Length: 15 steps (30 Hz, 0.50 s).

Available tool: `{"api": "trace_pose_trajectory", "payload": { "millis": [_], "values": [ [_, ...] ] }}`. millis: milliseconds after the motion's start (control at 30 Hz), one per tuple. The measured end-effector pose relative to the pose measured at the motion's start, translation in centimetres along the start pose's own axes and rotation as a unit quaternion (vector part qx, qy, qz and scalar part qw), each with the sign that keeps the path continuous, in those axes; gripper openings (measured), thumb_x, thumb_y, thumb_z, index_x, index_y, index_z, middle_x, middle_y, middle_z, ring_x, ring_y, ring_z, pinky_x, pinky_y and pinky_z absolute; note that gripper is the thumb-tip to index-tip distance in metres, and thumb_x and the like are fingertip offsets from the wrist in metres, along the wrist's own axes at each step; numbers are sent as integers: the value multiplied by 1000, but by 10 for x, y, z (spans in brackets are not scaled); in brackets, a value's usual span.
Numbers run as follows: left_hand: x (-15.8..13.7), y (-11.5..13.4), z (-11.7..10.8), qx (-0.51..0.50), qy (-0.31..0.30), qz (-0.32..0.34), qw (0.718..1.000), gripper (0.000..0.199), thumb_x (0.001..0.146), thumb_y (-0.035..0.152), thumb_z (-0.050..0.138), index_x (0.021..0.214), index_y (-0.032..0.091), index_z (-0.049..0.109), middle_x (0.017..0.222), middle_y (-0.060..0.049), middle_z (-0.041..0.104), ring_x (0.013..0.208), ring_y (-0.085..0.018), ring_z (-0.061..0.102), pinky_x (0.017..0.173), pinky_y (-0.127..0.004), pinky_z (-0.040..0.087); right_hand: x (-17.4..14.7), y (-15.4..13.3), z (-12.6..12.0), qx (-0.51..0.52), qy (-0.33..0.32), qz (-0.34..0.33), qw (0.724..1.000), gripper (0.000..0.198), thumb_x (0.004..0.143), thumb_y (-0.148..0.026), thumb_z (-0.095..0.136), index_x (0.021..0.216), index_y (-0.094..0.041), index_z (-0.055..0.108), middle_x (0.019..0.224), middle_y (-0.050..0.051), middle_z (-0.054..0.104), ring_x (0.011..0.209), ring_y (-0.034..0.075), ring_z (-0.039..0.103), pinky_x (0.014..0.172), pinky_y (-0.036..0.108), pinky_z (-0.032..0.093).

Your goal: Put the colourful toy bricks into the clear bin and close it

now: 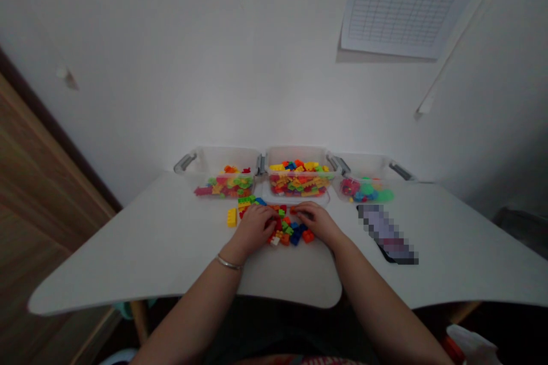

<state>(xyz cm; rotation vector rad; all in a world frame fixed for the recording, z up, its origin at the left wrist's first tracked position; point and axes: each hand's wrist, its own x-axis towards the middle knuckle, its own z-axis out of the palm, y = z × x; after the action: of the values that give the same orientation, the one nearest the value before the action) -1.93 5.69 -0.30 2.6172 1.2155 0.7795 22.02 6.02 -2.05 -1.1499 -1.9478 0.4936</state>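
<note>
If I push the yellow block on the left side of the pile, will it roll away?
Probably not: the yellow block looks boxy, so on the flat white table it would likely slide instead. It's smaller than the left hand, so it should feel light. Its crisp shape looks like plastic, so it's probably stiff, not squishy.
</note>
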Motion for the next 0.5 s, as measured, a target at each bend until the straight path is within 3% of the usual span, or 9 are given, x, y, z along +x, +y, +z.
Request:
{"api": "trace_pose_trajectory", "payload": {
  "millis": [267, 500],
  "values": [
    [-1, 1, -1, 11, -5, -3, 1000, 19, 86, 15, 56, 98, 19, 70, 102, -7, 71, 101, -25, 60, 96, -42, 44, 3, 7, 2, -21, 34, -7, 999, 32, 86, -14, 59, 114, -23, 72, 112, 9, 69, 107, 21, 62, 99, 40, 49],
    [0, 4, -2, 5, 1, -4, 1000, 18, 86, 14, 56, 95, 19, 71, 100, -7, 72, 100, -24, 61, 95, -41, 45, 8, 10, 6, -70, 4, -21, 997, 33, 86, -8, 55, 104, -26, 76, 108, 8, 66, 103, 19, 62, 98, 40, 50]
  ]
}}
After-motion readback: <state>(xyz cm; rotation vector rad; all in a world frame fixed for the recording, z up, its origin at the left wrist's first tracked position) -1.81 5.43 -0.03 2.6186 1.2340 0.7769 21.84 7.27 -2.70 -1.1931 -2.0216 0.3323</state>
